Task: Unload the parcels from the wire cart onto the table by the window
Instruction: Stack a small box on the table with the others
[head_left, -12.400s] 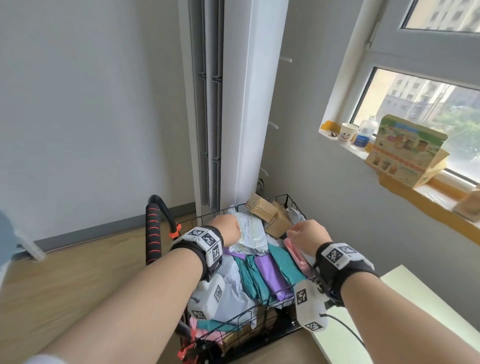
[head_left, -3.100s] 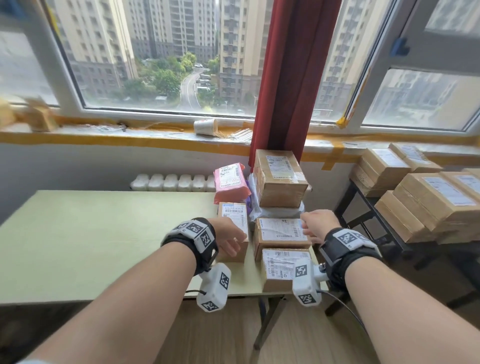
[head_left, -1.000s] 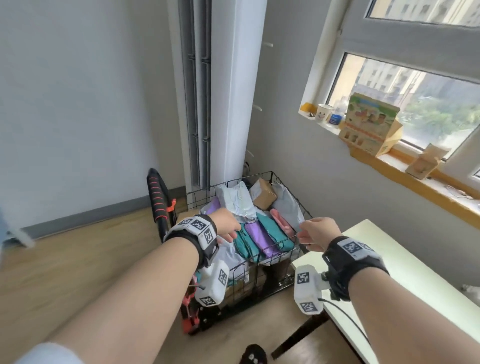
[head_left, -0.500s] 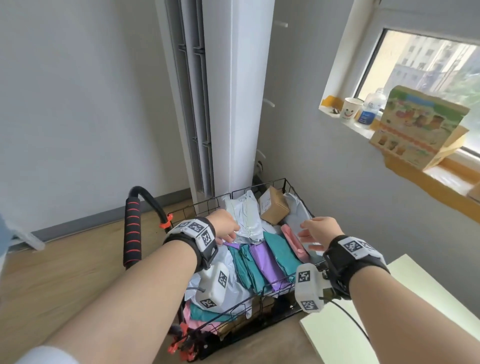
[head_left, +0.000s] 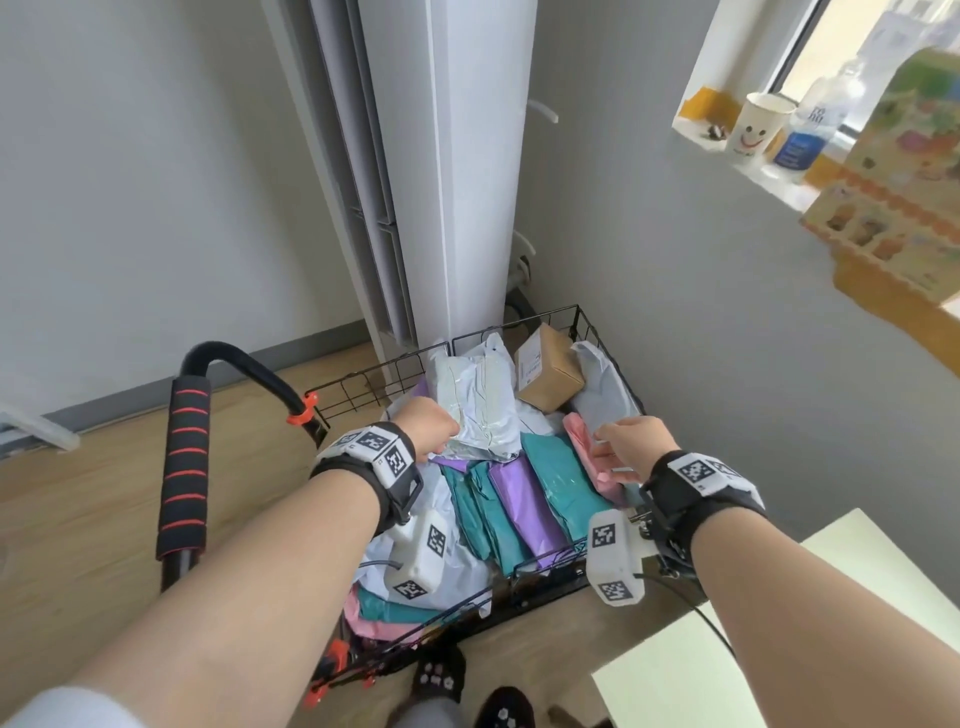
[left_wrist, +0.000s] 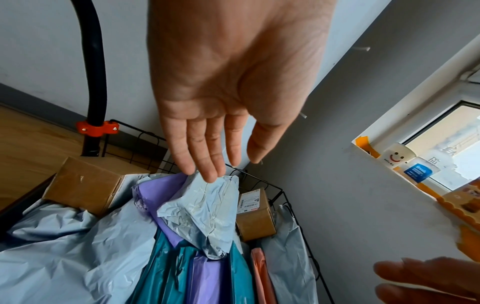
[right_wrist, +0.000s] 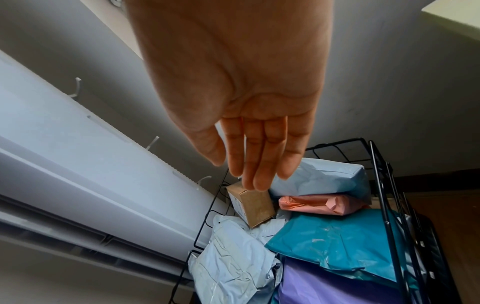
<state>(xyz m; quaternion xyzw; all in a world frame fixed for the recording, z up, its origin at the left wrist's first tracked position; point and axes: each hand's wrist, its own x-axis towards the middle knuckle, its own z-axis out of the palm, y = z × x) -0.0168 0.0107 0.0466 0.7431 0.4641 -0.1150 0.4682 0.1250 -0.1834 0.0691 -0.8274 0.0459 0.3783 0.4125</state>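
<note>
Wire cart (head_left: 582, 317): stands beside white column, loaded with parcels. Contents: 2 teal mailers, 1 purple mailer (head_left: 524, 499), pink mailer (head_left: 584, 447), crumpled pale-grey mailer (head_left: 483, 410), cardboard box (head_left: 550, 371) at far end.
Left hand (head_left: 431, 428): fingers straight, tips at pale-grey mailer.
Right hand (head_left: 631, 444): fingers extended, holding nothing, above pink mailer.
Table (head_left: 779, 649): near right, green top.

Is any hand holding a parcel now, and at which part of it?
Nothing is held. Both the left hand and the right hand are open above the parcels.
</note>
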